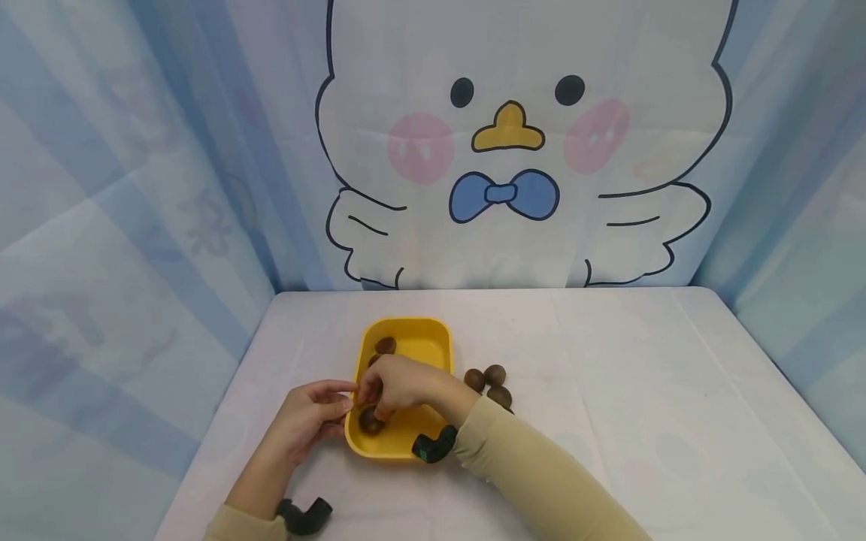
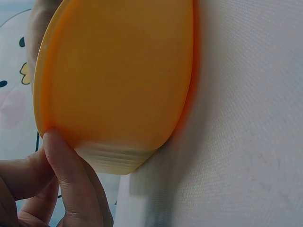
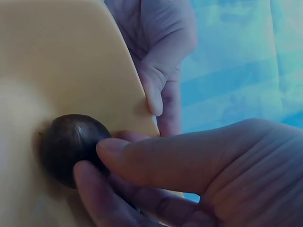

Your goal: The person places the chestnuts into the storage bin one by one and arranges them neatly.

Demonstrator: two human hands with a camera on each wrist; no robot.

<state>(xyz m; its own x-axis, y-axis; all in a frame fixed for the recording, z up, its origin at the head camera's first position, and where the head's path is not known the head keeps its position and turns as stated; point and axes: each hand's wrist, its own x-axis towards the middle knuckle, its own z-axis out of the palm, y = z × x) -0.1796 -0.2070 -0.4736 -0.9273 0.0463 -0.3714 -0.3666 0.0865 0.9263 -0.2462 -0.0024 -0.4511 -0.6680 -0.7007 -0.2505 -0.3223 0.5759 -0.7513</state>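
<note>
A yellow tray (image 1: 419, 349) stands on the table, with several brown nuts lying along its left side. My left hand (image 1: 313, 413) is at the tray's left rim, its thumb and fingers holding the edge; the left wrist view shows a fingertip on the rim (image 2: 39, 101). Inside the tray, my right hand (image 1: 406, 383) pinches a round, dark macadamia nut (image 3: 68, 149) between thumb and finger. Another nut (image 1: 386, 345) lies near the tray's far left corner. Part of the row is hidden under my right hand.
Several loose nuts (image 1: 495, 375) lie on the table just right of the tray, partly behind my right forearm. The white-covered table (image 1: 643, 391) extends to the right. A printed curtain (image 1: 501, 248) hangs behind it, with more cloth at both sides.
</note>
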